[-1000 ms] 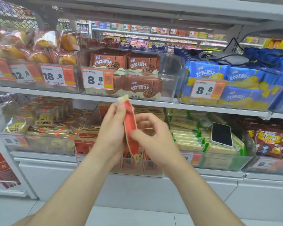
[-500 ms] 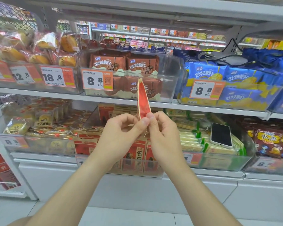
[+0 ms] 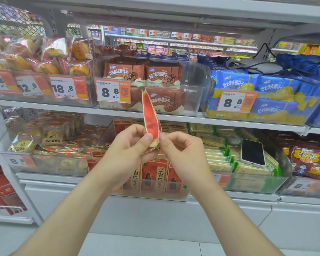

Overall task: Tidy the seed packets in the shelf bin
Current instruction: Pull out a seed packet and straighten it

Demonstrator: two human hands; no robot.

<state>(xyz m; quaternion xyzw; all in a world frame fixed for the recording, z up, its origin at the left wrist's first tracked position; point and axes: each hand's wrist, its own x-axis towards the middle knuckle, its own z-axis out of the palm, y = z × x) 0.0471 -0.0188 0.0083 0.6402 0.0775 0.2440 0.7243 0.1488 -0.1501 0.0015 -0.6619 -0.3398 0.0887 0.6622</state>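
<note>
Lifted higher, seed packet [image 3: 150, 115] stands upright, tip leaning left.

The seed packet [image 3: 151, 115] swings up: a second ago it hung below the brown wafer bin [image 3: 196, 84], now it stands upright across that bin's front. The left hand [image 3: 129, 146] drops from its top end to pinch the bottom beside the right hand [image 3: 181, 150].
</note>
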